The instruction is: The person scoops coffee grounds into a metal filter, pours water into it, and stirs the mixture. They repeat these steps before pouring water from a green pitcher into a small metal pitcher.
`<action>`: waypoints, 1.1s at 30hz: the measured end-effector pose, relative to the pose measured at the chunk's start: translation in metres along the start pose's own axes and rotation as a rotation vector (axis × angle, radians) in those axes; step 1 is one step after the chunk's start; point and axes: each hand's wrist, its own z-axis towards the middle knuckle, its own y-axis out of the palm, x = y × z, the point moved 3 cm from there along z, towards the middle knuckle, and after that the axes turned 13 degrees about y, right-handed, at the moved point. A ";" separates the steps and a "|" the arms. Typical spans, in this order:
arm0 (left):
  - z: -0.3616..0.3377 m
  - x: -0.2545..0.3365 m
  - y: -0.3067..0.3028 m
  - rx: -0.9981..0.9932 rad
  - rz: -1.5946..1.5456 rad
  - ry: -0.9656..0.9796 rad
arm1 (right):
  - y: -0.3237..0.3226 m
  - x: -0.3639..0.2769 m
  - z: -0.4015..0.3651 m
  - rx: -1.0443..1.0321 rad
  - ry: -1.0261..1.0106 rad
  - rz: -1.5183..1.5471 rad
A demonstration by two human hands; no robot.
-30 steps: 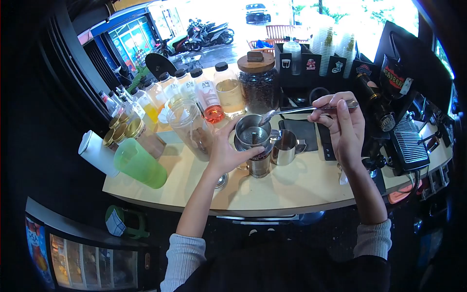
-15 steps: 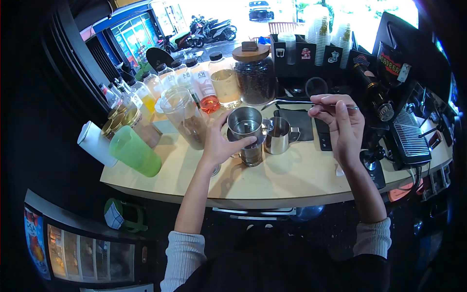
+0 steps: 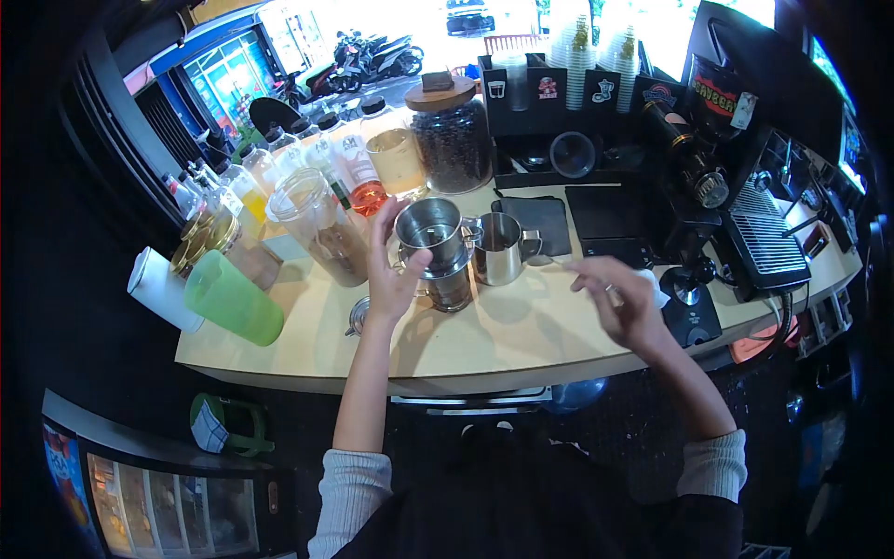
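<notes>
1. The metal filter cup [image 3: 430,231] is stacked upright on a small cup [image 3: 451,287], which is set on the counter [image 3: 521,331], left of its middle and between its near and far edges.
2. The left hand [image 3: 392,272] is held open beside the filter cup, with its fingers spread and its thumb at the near side; whether the metal is touched cannot be told.
3. A spoon [image 3: 551,264] is grasped between the fingertips of the right hand [image 3: 619,300], above the counter's right half; its end is blurred, and it appears to be pointed left.
4. A steel pitcher [image 3: 498,250] is placed just right of the stacked cups, with a dark mat [image 3: 538,226] behind it.
5. A small metal lid [image 3: 358,317] is laid nearer the front edge, left of the cups.
6. A green cup [image 3: 235,298] and a white container [image 3: 166,291] are stood by the near left corner.
7. Toward the far edge, a bean jar [image 3: 453,142] is lined up with bottles [image 3: 358,177].
</notes>
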 end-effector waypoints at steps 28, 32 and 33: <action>-0.033 -0.011 -0.065 0.334 0.080 -0.010 | 0.115 0.027 -0.006 -0.505 -0.227 -0.474; -0.032 -0.024 -0.103 0.528 0.339 0.046 | 0.112 -0.001 0.007 -0.556 -0.182 -0.427; -0.028 -0.029 -0.110 0.532 0.336 0.049 | 0.109 -0.013 0.012 -0.606 -0.156 -0.384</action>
